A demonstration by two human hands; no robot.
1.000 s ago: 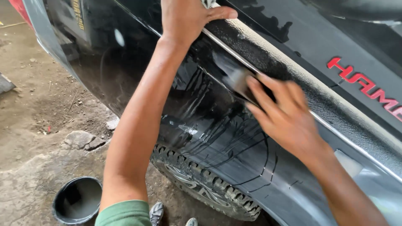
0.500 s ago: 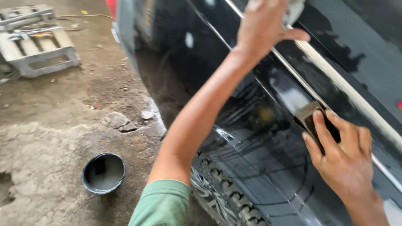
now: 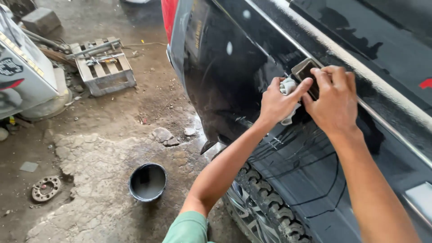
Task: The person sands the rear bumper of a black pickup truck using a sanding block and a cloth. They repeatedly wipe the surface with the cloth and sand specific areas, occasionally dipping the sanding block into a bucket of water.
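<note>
A: How many hands are on the car?

B: Two, both the person's own. The right hand (image 3: pixel 335 101) presses one dark sanding block (image 3: pixel 306 76) flat against the black panel (image 3: pixel 225 67), fingers closed over its lower end. The left hand (image 3: pixel 276 103) is curled around one white rag (image 3: pixel 289 87), thumb stretched out to touch the block's edge.

A: So where exactly does the block sit?

B: High on the panel, just under the pale trim strip (image 3: pixel 360 63) that runs diagonally across it, and above the wheel arch.

A: Anything else to count?

B: One tyre (image 3: pixel 270 211) below the forearms, one black bucket (image 3: pixel 147 181) on the ground, one wooden pallet (image 3: pixel 104 67) farther back, one round metal disc (image 3: pixel 46 188) at the left, and two small stones (image 3: pixel 164 136) near the panel's lower corner.

A: How much room is there around the hands?

B: The strip bounds them closely above. Below and to the left the wet panel is open as far as its front edge beside the red lamp (image 3: pixel 169 18). The two hands touch each other at the block, so nothing lies between them. The bucket stands well apart from the tyre on bare cracked ground (image 3: pixel 90 148).
</note>
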